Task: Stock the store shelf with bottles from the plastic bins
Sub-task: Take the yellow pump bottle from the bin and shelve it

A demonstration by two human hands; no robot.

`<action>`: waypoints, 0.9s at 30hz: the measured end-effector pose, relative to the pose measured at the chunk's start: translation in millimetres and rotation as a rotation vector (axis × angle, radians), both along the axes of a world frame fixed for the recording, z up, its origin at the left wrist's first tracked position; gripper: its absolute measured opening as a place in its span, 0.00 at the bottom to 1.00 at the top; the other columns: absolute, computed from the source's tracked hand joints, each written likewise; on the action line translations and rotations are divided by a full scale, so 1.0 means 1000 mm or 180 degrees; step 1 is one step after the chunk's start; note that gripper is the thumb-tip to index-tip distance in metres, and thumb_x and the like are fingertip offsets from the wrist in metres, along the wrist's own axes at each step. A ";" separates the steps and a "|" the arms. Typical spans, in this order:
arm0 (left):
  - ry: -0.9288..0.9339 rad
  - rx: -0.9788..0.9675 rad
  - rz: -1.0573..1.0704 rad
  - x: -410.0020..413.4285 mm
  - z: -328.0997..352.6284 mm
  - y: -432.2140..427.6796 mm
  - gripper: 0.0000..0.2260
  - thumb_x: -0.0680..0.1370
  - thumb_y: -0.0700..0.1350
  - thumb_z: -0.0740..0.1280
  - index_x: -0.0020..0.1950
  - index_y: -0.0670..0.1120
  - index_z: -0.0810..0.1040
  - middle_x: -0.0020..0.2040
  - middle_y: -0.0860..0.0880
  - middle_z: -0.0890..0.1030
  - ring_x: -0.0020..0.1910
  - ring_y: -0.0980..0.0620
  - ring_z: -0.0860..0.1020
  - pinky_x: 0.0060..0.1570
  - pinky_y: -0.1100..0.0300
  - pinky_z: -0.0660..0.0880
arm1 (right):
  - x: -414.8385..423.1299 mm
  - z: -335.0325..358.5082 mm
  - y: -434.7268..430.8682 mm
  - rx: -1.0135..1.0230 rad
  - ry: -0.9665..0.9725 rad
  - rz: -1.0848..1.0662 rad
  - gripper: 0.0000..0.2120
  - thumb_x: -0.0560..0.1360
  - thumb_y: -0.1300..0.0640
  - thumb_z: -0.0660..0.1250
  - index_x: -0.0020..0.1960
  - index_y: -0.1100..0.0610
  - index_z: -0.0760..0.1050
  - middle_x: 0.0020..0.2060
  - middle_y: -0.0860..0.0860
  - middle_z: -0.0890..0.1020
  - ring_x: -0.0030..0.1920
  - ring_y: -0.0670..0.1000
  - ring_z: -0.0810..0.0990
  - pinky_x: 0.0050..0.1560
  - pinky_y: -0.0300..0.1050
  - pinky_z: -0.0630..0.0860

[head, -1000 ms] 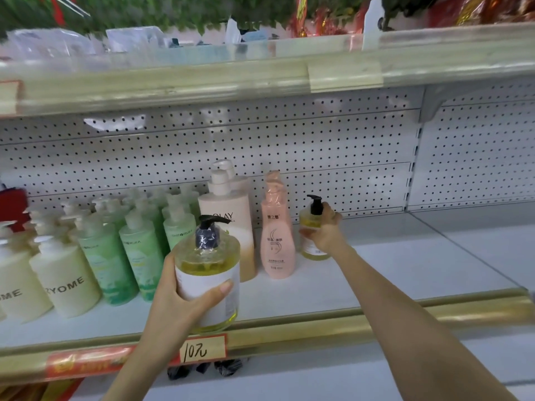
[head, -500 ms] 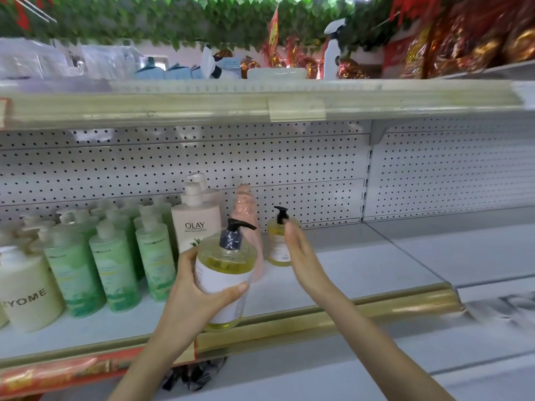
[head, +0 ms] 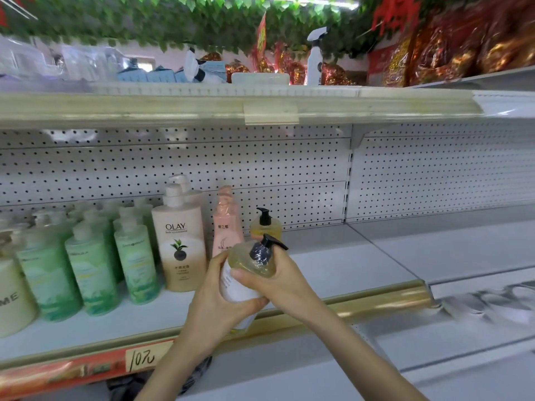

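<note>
yellow pump bottle [head: 252, 264], lower centre, is half hidden by two hands: left hand [head: 214, 309] curls round its label, right hand [head: 285, 285] clasps its shoulder. one second yellow bottle [head: 265, 228] stands on the shelf [head: 333, 264] behind; green bottles [head: 92, 264] at left blur uncountably.

- The pump bottle [head: 240, 287] is over the front edge of the shelf [head: 347, 261].
- The left hand [head: 214, 308] holds it from the left, the right hand [head: 280, 280] from the right.
- Behind it stands a second pump bottle [head: 266, 228].
- Left of that is a slim bottle [head: 225, 227], then the Olay bottle [head: 181, 250].
</note>
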State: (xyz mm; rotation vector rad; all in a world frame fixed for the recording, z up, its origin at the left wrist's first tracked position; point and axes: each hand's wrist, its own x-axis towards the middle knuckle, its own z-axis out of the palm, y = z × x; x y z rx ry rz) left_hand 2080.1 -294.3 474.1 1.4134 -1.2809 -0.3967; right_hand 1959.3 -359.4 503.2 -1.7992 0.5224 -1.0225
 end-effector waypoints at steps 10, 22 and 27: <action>-0.1037 0.0497 -0.0019 0.025 -0.004 -0.009 0.45 0.64 0.67 0.70 0.75 0.55 0.53 0.71 0.62 0.60 0.70 0.60 0.60 0.69 0.59 0.62 | 0.006 -0.010 -0.040 -0.0119 0.0058 -0.0693 0.18 0.66 0.51 0.77 0.53 0.52 0.76 0.46 0.42 0.82 0.47 0.36 0.79 0.45 0.26 0.72; -0.2838 0.0135 0.1432 0.085 0.036 -0.043 0.33 0.75 0.56 0.65 0.75 0.45 0.58 0.74 0.48 0.60 0.73 0.47 0.57 0.70 0.48 0.53 | 0.034 -0.064 -0.111 -0.0285 0.0458 -0.1370 0.36 0.67 0.49 0.76 0.68 0.58 0.64 0.62 0.53 0.69 0.57 0.44 0.67 0.55 0.33 0.62; -0.3465 0.0762 0.1761 0.111 0.045 -0.058 0.31 0.78 0.56 0.59 0.77 0.47 0.51 0.77 0.46 0.52 0.75 0.46 0.51 0.70 0.43 0.48 | 0.034 -0.090 -0.109 -0.0112 0.0157 -0.1159 0.45 0.64 0.57 0.78 0.72 0.55 0.55 0.67 0.51 0.65 0.65 0.47 0.67 0.63 0.40 0.65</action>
